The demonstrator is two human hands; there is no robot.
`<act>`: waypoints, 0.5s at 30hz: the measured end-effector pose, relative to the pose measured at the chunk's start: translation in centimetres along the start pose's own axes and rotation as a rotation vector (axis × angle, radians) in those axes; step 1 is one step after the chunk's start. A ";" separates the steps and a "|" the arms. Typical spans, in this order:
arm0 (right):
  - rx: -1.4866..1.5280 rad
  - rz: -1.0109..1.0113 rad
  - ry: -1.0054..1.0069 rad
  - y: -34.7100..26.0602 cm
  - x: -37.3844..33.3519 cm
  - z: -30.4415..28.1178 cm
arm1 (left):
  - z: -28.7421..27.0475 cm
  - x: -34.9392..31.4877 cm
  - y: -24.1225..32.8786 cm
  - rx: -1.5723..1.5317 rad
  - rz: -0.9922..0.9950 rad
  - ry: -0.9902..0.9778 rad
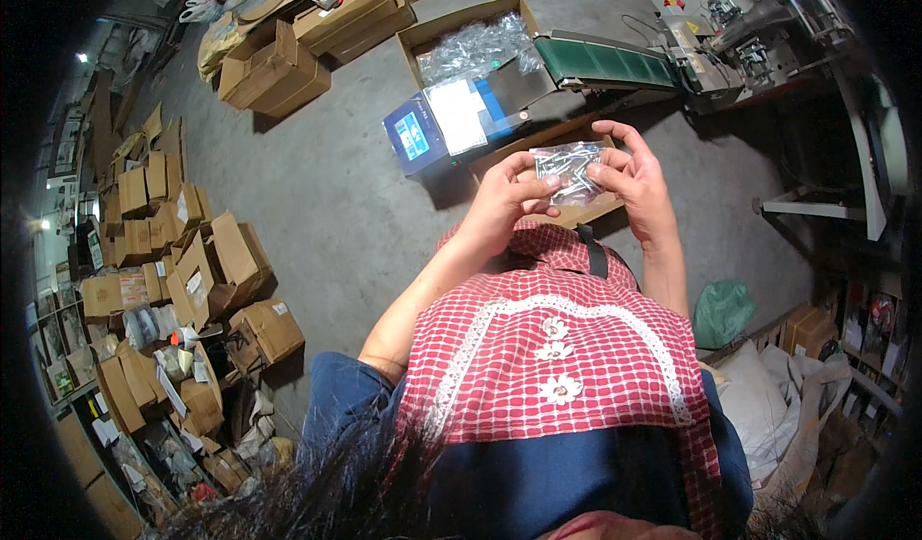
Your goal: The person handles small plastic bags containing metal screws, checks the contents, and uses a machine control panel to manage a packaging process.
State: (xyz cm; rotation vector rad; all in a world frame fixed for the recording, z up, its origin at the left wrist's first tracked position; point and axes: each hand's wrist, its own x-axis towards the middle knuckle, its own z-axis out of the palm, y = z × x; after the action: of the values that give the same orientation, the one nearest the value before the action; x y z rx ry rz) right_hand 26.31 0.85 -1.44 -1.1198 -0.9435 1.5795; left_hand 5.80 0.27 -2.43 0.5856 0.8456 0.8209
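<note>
Between my two hands is a small clear plastic bag of screws, held up in front of my chest. The pieces inside are silvery and slim, lying in all directions. My left hand pinches the bag's left side, thumb on top. On the right side, my right hand grips it with thumb and fingers, its index finger raised off the bag. Below the bag, partly hidden by my hands, is an open cardboard box.
A carton of clear plastic bags stands ahead, beside a blue box-shaped device with a screen. A green conveyor belt slopes from the machine at right. Cardboard boxes crowd the left; a green sack lies right.
</note>
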 end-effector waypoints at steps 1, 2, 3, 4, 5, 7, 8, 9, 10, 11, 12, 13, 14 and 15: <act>-0.014 -0.005 -0.005 0.3 0.0 -0.1 | -0.3 0.3 -0.2 0.005 0.014 0.011; -0.064 -0.007 -0.001 0.7 0.1 -0.3 | -0.6 0.6 -0.5 0.010 0.028 0.019; -0.114 -0.008 0.003 1.0 0.3 -0.4 | -0.9 0.8 -0.5 0.025 0.022 0.008; -0.164 -0.010 0.008 1.1 0.3 -0.5 | -0.9 0.8 -0.7 0.056 0.032 -0.007; -0.243 0.014 0.003 1.0 0.4 -0.4 | -0.8 0.6 -0.7 0.088 0.042 -0.017; -0.370 -0.007 -0.002 1.8 0.6 -1.0 | -0.7 0.5 -1.0 0.116 0.064 -0.019; -0.435 -0.017 -0.004 2.0 0.6 -1.2 | -0.9 0.6 -1.3 0.089 0.054 -0.022; -0.439 0.005 -0.002 2.0 0.5 -1.4 | -1.1 0.8 -1.5 0.062 0.045 -0.024; -0.444 0.027 0.000 1.9 0.4 -1.4 | -1.3 0.9 -1.6 0.035 0.035 -0.025; -0.448 0.048 0.002 1.6 0.3 -1.4 | -1.4 0.9 -1.5 0.050 0.031 -0.021; -0.418 0.066 0.011 1.4 0.1 -1.3 | -1.3 0.8 -1.5 0.048 0.016 -0.010; -0.388 0.085 0.019 1.1 0.0 -1.1 | -1.2 0.8 -1.5 0.045 0.000 0.000; -0.357 0.102 0.029 0.8 -0.1 -0.9 | -1.1 0.7 -1.4 0.045 -0.014 0.009; -0.282 0.089 -0.002 0.6 -0.2 -0.7 | -1.0 0.6 -1.3 0.034 -0.057 0.013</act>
State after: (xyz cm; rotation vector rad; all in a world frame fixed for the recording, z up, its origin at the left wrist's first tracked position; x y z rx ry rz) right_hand 26.87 0.55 -2.14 -1.3715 -1.1574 1.5504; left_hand 5.75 0.10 -4.18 0.5846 0.8857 0.7606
